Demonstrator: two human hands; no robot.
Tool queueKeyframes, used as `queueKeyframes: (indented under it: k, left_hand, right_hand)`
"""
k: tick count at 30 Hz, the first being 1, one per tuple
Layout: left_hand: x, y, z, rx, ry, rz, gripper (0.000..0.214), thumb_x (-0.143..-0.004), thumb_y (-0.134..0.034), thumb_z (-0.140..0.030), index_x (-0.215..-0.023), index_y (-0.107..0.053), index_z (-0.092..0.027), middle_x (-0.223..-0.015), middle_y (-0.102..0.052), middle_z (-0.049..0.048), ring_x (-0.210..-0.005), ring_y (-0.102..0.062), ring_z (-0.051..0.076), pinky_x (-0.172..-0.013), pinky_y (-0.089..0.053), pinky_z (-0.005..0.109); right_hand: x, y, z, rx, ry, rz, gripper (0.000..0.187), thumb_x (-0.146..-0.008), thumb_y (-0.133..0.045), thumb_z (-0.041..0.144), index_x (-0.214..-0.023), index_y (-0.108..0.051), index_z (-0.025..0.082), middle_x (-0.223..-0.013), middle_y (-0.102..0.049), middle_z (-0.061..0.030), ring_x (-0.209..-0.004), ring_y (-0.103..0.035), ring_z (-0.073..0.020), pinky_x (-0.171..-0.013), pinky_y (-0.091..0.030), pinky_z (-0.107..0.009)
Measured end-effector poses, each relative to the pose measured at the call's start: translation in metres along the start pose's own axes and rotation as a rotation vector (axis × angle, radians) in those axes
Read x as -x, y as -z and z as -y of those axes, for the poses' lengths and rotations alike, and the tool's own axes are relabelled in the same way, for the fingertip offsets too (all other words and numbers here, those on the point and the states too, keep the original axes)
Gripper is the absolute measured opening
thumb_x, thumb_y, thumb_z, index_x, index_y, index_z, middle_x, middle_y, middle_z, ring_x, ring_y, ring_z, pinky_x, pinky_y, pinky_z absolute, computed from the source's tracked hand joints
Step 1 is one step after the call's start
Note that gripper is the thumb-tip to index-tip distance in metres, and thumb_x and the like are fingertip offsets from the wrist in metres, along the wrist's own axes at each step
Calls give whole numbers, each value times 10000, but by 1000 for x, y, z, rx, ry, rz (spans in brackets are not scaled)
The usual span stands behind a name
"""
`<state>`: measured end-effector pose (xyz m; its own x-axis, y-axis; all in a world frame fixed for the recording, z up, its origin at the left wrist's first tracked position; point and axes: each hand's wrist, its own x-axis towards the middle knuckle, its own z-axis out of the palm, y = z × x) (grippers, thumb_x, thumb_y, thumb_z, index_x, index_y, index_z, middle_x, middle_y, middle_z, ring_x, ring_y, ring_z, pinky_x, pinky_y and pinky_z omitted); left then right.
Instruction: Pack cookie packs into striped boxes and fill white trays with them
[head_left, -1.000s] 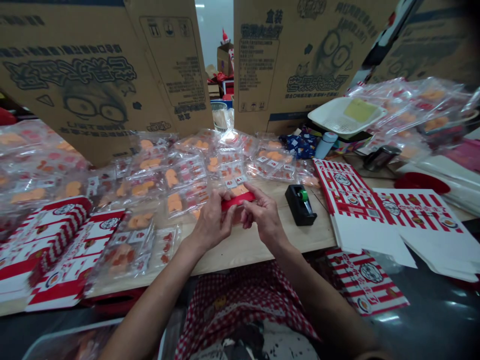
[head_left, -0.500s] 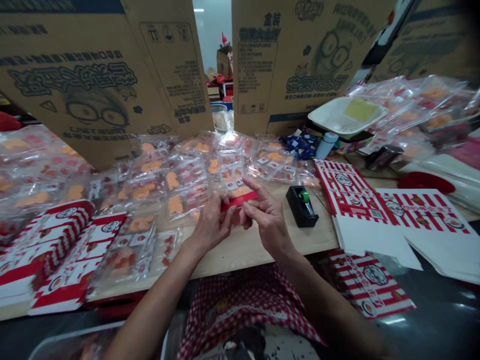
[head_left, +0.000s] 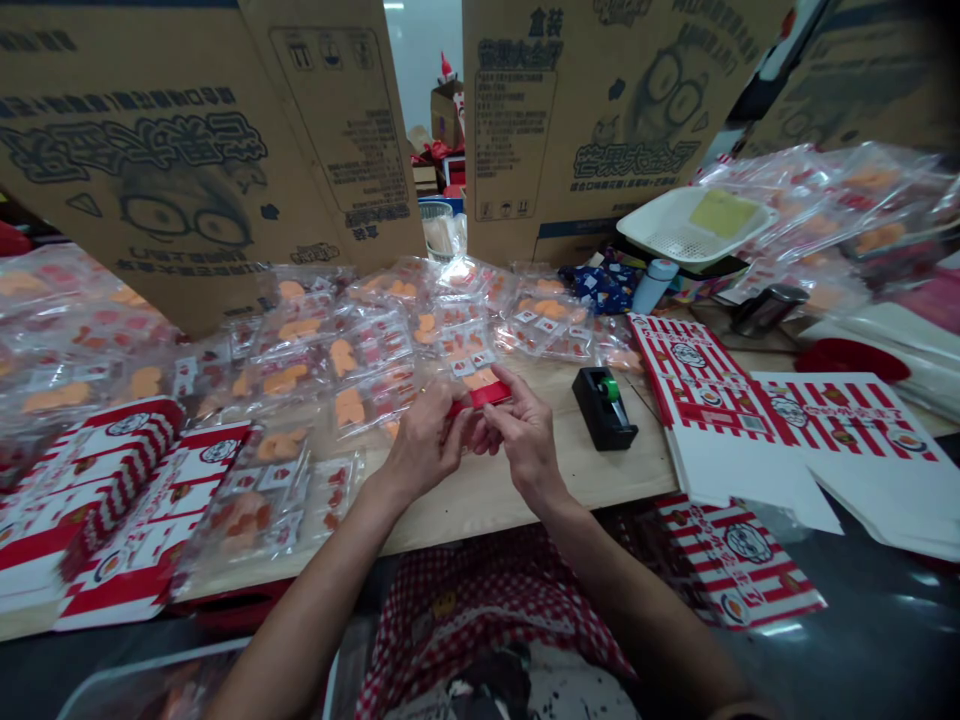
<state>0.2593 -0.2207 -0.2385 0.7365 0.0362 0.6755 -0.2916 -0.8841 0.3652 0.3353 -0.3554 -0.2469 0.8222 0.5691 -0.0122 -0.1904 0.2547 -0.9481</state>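
head | left hand (head_left: 424,440) | right hand (head_left: 527,432) | both grips pinch red strip (head_left: 480,396)

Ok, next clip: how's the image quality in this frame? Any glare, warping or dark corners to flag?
In the head view, wide-angle warping makes the cardboard boxes lean outward; glare glints off the clear plastic bags; the top right corner falls dark; the left hand, right hand and red strip look fairly sharp.

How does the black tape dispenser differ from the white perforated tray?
The tape dispenser is black and solid, the tray white and perforated. The dispenser sits flat on the wooden table; the tray rests tilted on things behind. The tray looks larger. Both lie right of centre.
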Motion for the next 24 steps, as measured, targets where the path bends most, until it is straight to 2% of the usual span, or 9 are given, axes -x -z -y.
queueKeyframes:
  k: [4, 7, 11, 14, 18, 21, 23, 24]
  left_hand:
    - [-5, 3, -1, 53, -16, 58, 183, -1003, -473, -182, -1111, -619, -205, -997, -647, 86, -937, -637, 199, -805, -542, 353]
    - [-8, 3, -1, 83, 16, 55, 227, -1001, -467, -182, -1128, -654, -192, -1018, -655, 97, -932, -640, 195, -799, -547, 346]
    - [-14, -1, -1, 76, 79, 41, 178, -996, -516, -227, -1076, -669, -185, -1039, -702, 100, -965, -669, 209, -849, -547, 361]
    - [-20, -1, -2, -21, 100, 46, 98, -961, -616, -282, -972, -656, -193, -916, -728, 61, -862, -680, 205, -794, -535, 341]
    - [-32, 4, 2, -137, 123, 161, 91, -922, -639, -226, -838, -616, -198, -772, -696, 17, -674, -629, 166, -631, -465, 281]
    - [-43, 3, 8, -203, 120, 245, 69, -907, -645, -204, -846, -612, -197, -774, -697, 24, -671, -634, 173, -618, -448, 277]
    - [-48, 1, 7, -258, 138, 278, 51, -900, -655, -201, -948, -640, -192, -796, -711, 43, -682, -647, 190, -621, -450, 287]
    - [-50, 1, 3, -290, 157, 292, 135, -893, -663, -197, -1026, -646, -186, -810, -720, 53, -686, -652, 198, -617, -448, 290]
  right_hand:
    - [1, -2, -4, -23, 8, -8, 837, -805, -631, 333, -1577, -360, 159, -518, -611, 77, -415, -539, -127, -427, -427, -222]
    - [2, -3, -9, -21, 34, -4, 827, -824, -620, 331, -1592, -335, 211, -551, -602, 75, -454, -552, -139, -453, -457, -246]
    - [0, -3, -17, 14, 104, -20, 799, -864, -615, 304, -1604, -314, 273, -613, -598, 73, -519, -552, -136, -543, -509, -275]
    - [-2, -5, -20, -17, 119, -35, 801, -870, -581, 288, -1615, -287, 284, -596, -573, 89, -521, -553, -135, -573, -527, -277]
    - [3, -5, -21, 99, 142, -39, 841, -878, -560, 271, -1639, -202, 281, -621, -600, 77, -550, -590, -153, -605, -546, -301]
    - [11, 7, -26, 245, 136, -14, 928, -861, -584, 250, -1650, -96, 271, -779, -700, 19, -599, -656, -176, -610, -562, -326]
    - [19, 23, -33, 292, 116, -31, 955, -856, -590, 277, -1647, -54, 262, -900, -738, -26, -622, -688, -191, -607, -573, -341]
    - [25, 33, -37, 316, 108, -50, 946, -857, -585, 295, -1643, -60, 254, -938, -746, -43, -630, -696, -200, -611, -578, -351]
